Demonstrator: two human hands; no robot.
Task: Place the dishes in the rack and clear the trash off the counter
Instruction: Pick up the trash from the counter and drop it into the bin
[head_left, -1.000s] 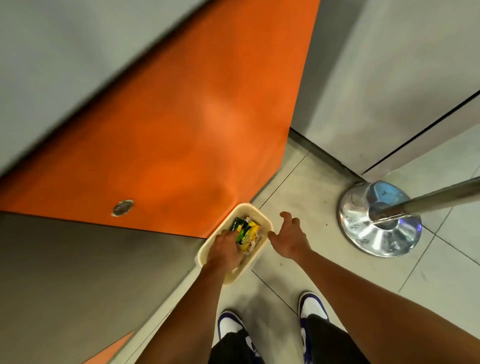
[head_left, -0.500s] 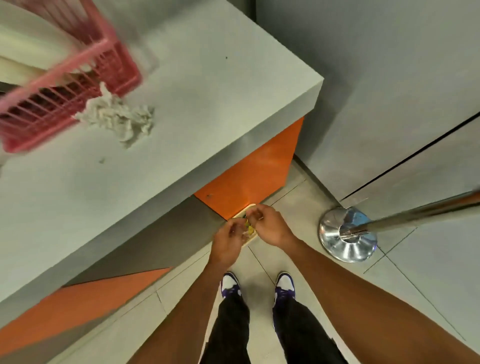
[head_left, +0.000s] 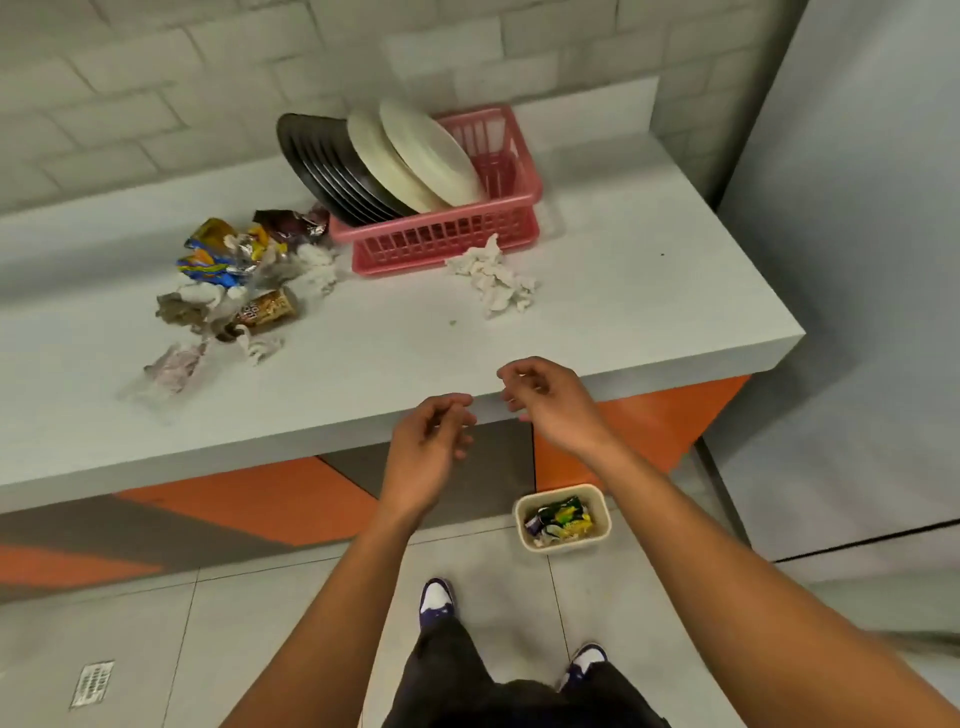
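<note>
Landmark for all positions: pink plastic lattice dish rack (head_left: 447, 241), standing on the grey flat counter (head_left: 649, 249) close to the brick wall.

- In the rack: a row of dark round plates (head_left: 332, 166) on its left side, leaning back to the left. Two cream round plates (head_left: 415, 156) lean against them, just to their right. Right part of the rack holds nothing visible.
- Crumpled white tissue (head_left: 493, 280): on the counter at the rack's front right corner. Touching or just beside it, cannot tell which.
- Heap of mixed trash (head_left: 234, 270): left of the rack and forward of it. It holds blue-and-yellow foil wrappers, a brown wrapper, clear film and white tissue scraps; the nearest scraps lie just beside the rack's left front corner. A loose pale crumpled piece (head_left: 174, 364) lies farther out to the front-left.
- Cream rectangular plastic bin (head_left: 569, 544): on the tiled floor, below the counter edge, forward and right of the rack. Green-and-yellow wrappers (head_left: 558, 519) lie inside it.
- Left hand (head_left: 426, 447): in the air in front of the rack, at the counter's front edge. Fingers loosely curled, holding nothing.
- Right hand (head_left: 545, 400): in the air just right of the left hand, over the counter's front edge. Fingers loosely curled, nothing in them. The hands are apart.
- Metal floor drain grate (head_left: 92, 683): far forward-left of the rack.
</note>
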